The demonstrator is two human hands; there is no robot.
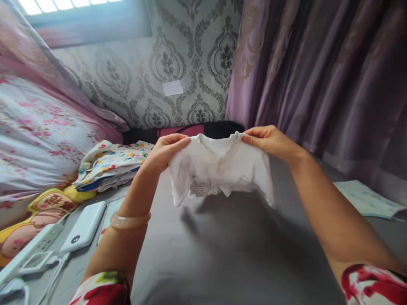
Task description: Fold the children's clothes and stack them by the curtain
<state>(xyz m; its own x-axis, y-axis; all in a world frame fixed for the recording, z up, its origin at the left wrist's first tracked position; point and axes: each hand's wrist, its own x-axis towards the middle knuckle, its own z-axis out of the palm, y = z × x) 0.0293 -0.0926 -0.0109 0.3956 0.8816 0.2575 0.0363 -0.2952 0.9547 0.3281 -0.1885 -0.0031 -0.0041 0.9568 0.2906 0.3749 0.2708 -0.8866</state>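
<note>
Fingers (pixel 180 144) of left hand (pixel 163 151) and right hand (pixel 272 142) pinch white shirt (pixel 219 164) at its shoulders. Pull evenly; neckline (pixel 218 143) should sit level.

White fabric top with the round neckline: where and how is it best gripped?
The white fabric top is probably best pinched at both shoulders, beside the neckline, coming from its outer sides: the neckline is uppermost and the limp cloth hangs below. The left hand and right hand pinch there, spreading the upper edge.
</note>
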